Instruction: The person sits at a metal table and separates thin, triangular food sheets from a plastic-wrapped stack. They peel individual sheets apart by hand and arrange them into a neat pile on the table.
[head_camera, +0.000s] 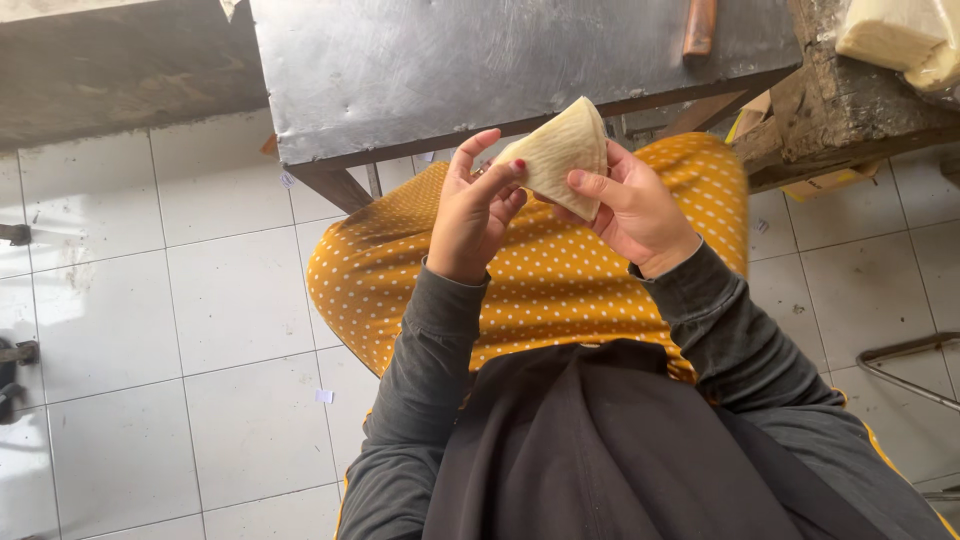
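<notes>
Item held: a pale, thin folded pastry sheet (560, 150), shaped like a cone or wedge, raised above the lap, just in front of the desk edge.
Left hand (475, 205): fingers partly curled, the fingertips pressing the sheet's near edge, seemingly to keep the fold from springing apart.
Right hand (630, 205): closed around the lower side of the sheet, thumb on top, cradling it so the wide end points up and away.
Desk (450, 70): grey metal top, scratched and dull, right before the person's knees, within easy reach.
Brown handle (699, 25): lies at the far edge of the desk; what tool it belongs to cannot be told.
Wooden bench (850, 120): to the right, rough and worn, carrying a pale stack in clear wrap (900, 40).
Lap: yellow cloth with white dots (540, 280), a dark apron (600, 450) over it.
Floor (150, 300): white tiles, scuffed.
</notes>
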